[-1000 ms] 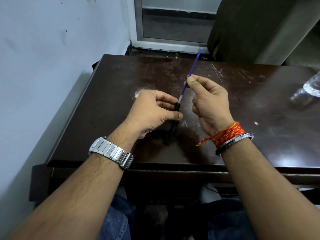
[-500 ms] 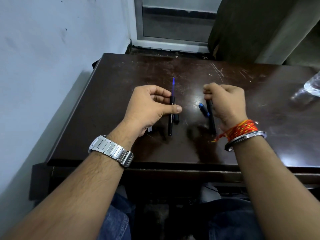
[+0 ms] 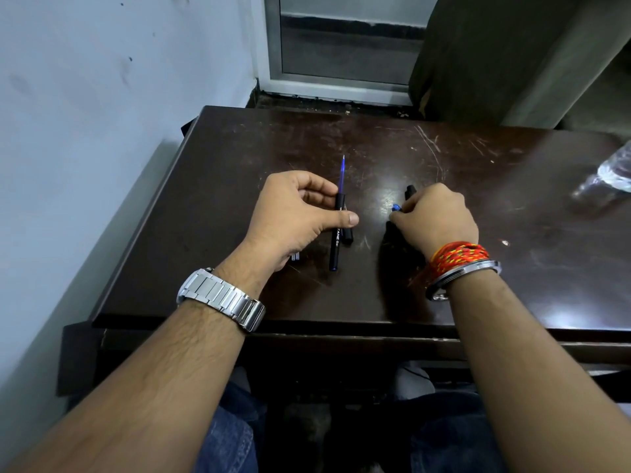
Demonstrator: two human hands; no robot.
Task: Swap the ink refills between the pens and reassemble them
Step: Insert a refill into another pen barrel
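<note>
The left hand (image 3: 293,216) grips the black plastic pen barrel (image 3: 336,240), its long axis running near to far. The right hand (image 3: 435,216), beside it, curls round the second black pen (image 3: 409,191). The thin blue ink refill (image 3: 342,174) sticks out of the barrel's far end.

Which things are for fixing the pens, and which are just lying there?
For the job: black pen and blue refill in left hand; other black pen in right hand; blue piece.
Just lying about: clear plastic thing, far right.
</note>
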